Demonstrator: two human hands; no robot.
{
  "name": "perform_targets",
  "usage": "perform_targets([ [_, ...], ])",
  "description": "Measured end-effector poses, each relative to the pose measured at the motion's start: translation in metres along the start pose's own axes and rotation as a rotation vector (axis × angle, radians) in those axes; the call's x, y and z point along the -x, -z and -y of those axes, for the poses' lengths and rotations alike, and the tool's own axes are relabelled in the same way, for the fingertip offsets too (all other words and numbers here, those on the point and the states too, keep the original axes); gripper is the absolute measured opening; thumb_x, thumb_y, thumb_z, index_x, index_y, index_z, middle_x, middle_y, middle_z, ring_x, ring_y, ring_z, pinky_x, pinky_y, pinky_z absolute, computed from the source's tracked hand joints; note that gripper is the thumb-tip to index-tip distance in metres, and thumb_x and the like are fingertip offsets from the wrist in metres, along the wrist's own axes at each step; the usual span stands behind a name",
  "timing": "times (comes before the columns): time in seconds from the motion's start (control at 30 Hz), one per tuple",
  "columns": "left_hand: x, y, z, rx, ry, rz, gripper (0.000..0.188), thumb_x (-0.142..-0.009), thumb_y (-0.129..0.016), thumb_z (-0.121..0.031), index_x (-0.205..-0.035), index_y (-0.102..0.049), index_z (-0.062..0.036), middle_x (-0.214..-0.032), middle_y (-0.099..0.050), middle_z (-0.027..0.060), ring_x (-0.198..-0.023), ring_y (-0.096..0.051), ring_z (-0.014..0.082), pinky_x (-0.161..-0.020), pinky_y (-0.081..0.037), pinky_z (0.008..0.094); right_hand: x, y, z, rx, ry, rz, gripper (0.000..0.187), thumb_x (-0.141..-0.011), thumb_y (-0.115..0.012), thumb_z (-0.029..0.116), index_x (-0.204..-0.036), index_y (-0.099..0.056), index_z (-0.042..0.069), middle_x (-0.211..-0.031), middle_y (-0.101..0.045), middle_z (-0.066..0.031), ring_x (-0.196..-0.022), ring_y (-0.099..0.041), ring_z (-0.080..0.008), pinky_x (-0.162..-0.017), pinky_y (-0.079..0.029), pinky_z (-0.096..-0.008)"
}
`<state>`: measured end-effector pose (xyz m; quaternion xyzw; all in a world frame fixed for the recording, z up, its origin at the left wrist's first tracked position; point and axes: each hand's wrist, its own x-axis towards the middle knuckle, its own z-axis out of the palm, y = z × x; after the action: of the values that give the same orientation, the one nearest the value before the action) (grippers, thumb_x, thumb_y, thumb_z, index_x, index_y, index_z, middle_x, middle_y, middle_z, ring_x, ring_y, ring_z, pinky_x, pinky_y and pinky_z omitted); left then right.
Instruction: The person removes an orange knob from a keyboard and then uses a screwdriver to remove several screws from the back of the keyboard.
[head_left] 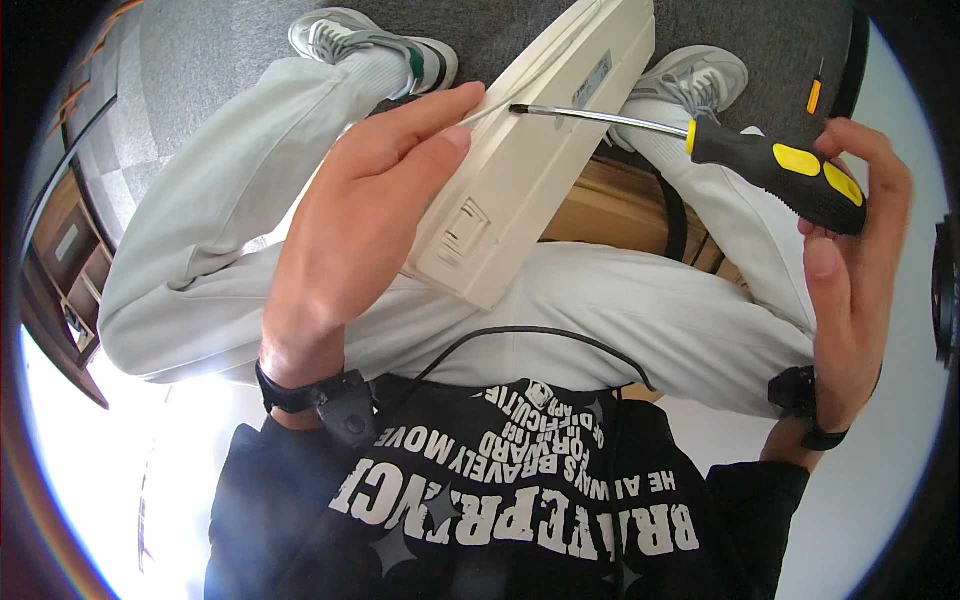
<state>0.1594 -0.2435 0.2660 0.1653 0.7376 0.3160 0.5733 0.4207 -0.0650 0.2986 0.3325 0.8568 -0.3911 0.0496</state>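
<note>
- Left hand (345, 225) laid flat over the left edge of a cream box (525, 150), fingers straight and pressed together, tips reaching up toward the box's upper face, thumb along the side.
- Cream box resting tilted across the lap, on the pale trousers (640, 310), long axis running from lower left to upper right; a small recessed latch on its near end, a small label near the far end.
- Right hand (850, 230) curled around the handle of a screwdriver (700, 135), fingers wrapped over the top, thumb along the near side.
- Screwdriver black-handled with yellow inserts, held nearly level, shaft pointing left, tip touching the box's upper face just beside the left fingertips.
- Black bands on both wrists; the left wrist's carries a small black unit (345, 405).
- Thin black cable (530, 335) arcing across the lap below the box.
- Black sweatshirt with white lettering at the bottom of the view.
- Two pale sneakers (375, 40) on grey carpet at the top, one either side of the box.
- Wooden block (610, 210) under the box, behind the right leg.
- Small orange-handled tool (815, 95) lying on the floor near the right shoe.
</note>
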Motion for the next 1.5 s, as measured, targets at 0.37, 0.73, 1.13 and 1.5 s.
perform_targets([
  [0.37, 0.006, -0.004, -0.001, -0.172, -0.054, 0.043, 0.043, -0.096, -0.047, -0.008, -0.138, -0.050, 0.0038, -0.101, -0.063, 0.0047, -0.090, -0.054, 0.0070, -0.083, -0.043, 0.0210, 0.000, 0.012, -0.013, -0.011, -0.064, 0.074, 0.042, -0.102, -0.036, 0.041, -0.124, -0.052, 0.008, -0.113, -0.059, -0.0115, -0.080, -0.064, -0.0152, -0.053, -0.047, -0.0194],
  [0.73, 0.004, -0.001, -0.005, -0.294, 0.001, 0.051, 0.043, -0.095, -0.049, -0.008, -0.137, -0.053, -0.0001, -0.092, -0.057, 0.0006, -0.084, -0.048, 0.0064, -0.079, -0.040, 0.0196, -0.002, 0.012, 0.001, 0.170, -0.079, 0.011, 0.044, -0.093, -0.050, 0.023, -0.134, -0.048, 0.010, -0.122, -0.056, -0.0149, -0.104, -0.060, -0.0209, -0.089, -0.050, -0.0321],
  [1.13, 0.005, -0.002, -0.002, -0.257, 0.028, 0.010, 0.048, -0.093, -0.057, -0.017, -0.136, -0.050, 0.0028, -0.083, -0.063, 0.0095, -0.077, -0.053, 0.0131, -0.076, -0.044, 0.0264, -0.004, 0.010, 0.001, 0.173, 0.162, -0.039, 0.060, -0.080, -0.066, 0.014, -0.136, -0.044, 0.008, -0.122, -0.052, -0.0157, -0.103, -0.058, -0.0213, -0.091, -0.046, -0.0346],
  [1.5, -0.009, -0.009, -0.003, -0.166, 0.049, 0.016, 0.053, -0.088, -0.064, -0.014, -0.136, -0.050, 0.0049, -0.114, -0.066, 0.0197, -0.098, -0.061, 0.0192, -0.089, -0.046, 0.0302, -0.018, 0.008, -0.015, -0.116, 0.325, 0.064, 0.060, -0.076, -0.061, 0.005, -0.132, -0.039, 0.008, -0.120, -0.045, -0.0150, -0.096, -0.051, -0.0178, -0.084, -0.045, -0.0290],
])
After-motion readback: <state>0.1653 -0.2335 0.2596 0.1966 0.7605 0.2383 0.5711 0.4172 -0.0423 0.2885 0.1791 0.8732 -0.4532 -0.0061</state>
